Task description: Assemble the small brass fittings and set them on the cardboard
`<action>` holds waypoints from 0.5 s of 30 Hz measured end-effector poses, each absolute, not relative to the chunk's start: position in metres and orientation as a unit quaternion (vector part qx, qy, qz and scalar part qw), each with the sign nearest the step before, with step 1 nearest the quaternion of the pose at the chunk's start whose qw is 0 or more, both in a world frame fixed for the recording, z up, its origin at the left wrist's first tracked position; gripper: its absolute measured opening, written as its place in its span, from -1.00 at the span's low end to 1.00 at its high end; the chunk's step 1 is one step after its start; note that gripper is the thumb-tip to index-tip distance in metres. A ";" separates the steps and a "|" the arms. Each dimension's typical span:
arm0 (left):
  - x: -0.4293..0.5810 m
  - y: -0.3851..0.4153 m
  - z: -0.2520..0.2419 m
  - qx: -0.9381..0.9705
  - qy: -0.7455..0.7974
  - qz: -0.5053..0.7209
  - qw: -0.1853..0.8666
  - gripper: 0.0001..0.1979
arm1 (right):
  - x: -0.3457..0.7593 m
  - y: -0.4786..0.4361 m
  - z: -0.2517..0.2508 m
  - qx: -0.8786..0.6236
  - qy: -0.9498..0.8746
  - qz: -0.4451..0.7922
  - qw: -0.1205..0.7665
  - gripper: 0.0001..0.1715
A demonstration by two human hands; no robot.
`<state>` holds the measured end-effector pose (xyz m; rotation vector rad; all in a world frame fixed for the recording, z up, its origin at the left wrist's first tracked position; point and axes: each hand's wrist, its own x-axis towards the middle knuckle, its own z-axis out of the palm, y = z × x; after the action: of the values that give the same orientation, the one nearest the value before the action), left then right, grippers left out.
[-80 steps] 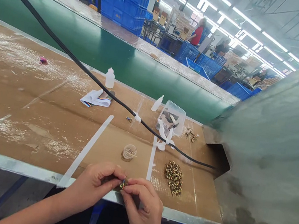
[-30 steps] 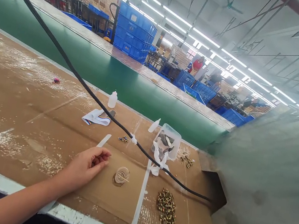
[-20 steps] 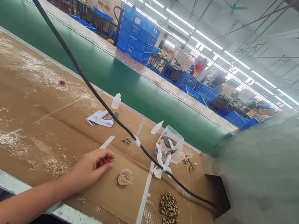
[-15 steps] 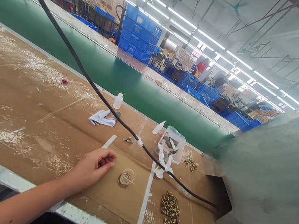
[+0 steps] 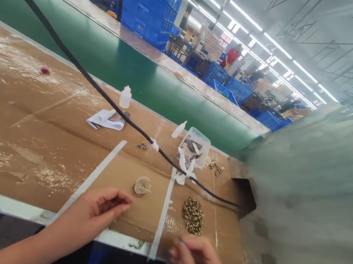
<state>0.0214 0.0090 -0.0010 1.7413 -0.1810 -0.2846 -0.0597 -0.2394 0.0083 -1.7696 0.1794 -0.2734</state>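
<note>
My left hand (image 5: 97,209) rests over the cardboard-covered bench (image 5: 27,124) near its front edge, fingers loosely curled, with nothing visible in them. Low at the front, my right hand (image 5: 197,263) is blurred, pinching a small blue-tipped piece (image 5: 181,240). A heap of small brass-coloured metal rings (image 5: 192,215) lies just above it. A small glass cup (image 5: 142,186) with a thin stick stands beyond my left fingers. Farther back are a clear plastic box (image 5: 194,146), two white dropper bottles (image 5: 125,98), and a striped ribbon strip (image 5: 105,119).
A black cable (image 5: 101,91) crosses the bench into a grey-green hood (image 5: 315,197) on the right. White tape strips (image 5: 88,175) mark the cardboard. A metal edge (image 5: 6,204) runs along the front. Beyond lie a green conveyor belt (image 5: 74,55), stacked blue crates (image 5: 147,4), and a distant person (image 5: 231,57).
My right hand has come back into view at the lower right, holding a small piece. My left hand sits lower in the picture, and the view has tilted and shifted.
</note>
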 end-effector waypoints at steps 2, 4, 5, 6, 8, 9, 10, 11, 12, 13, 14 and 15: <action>0.012 0.004 -0.004 0.725 -0.070 -0.173 0.663 -0.77 | -0.041 -0.203 0.002 -0.714 0.065 -0.063 0.694 -0.76; 0.009 0.002 -0.005 0.681 -0.062 -0.212 0.698 -0.76 | -0.027 -0.172 -0.002 -0.679 0.065 -0.028 0.731 -0.78; 0.008 0.001 -0.004 0.660 -0.059 -0.223 0.715 -0.75 | -0.022 -0.162 -0.003 -0.668 0.068 -0.025 0.741 -0.78; 0.009 0.000 -0.002 0.643 -0.053 -0.232 0.728 -0.74 | -0.019 -0.154 -0.005 -0.661 0.070 -0.024 0.747 -0.79; 0.012 -0.001 0.003 0.625 -0.027 -0.240 0.742 -0.73 | -0.018 -0.148 -0.007 -0.661 0.068 -0.032 0.747 -0.80; 0.013 -0.001 0.005 0.623 -0.011 -0.242 0.744 -0.73 | -0.018 -0.147 -0.009 -0.666 0.062 -0.036 0.742 -0.81; 0.014 -0.002 0.007 0.625 0.002 -0.242 0.742 -0.73 | -0.018 -0.148 -0.010 -0.674 0.055 -0.039 0.736 -0.81; 0.015 -0.002 0.008 0.630 0.008 -0.238 0.739 -0.74 | -0.019 -0.148 -0.011 -0.682 0.049 -0.041 0.728 -0.82; 0.015 -0.002 0.009 0.637 0.005 -0.229 0.736 -0.75 | -0.019 -0.148 -0.012 -0.688 0.047 -0.044 0.723 -0.82; 0.016 -0.002 0.008 0.644 -0.005 -0.217 0.734 -0.76 | -0.019 -0.147 -0.013 -0.690 0.049 -0.043 0.721 -0.82; 0.016 -0.002 0.008 0.650 -0.014 -0.204 0.732 -0.78 | -0.018 -0.146 -0.013 -0.686 0.053 -0.038 0.724 -0.82; 0.016 -0.002 0.007 0.654 -0.020 -0.191 0.732 -0.79 | -0.018 -0.145 -0.013 -0.680 0.059 -0.031 0.730 -0.82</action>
<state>0.0156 -0.0016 0.0066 1.4394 -0.0443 -0.4209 -0.0179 -0.1450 -0.0134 -1.4977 0.1291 -0.0683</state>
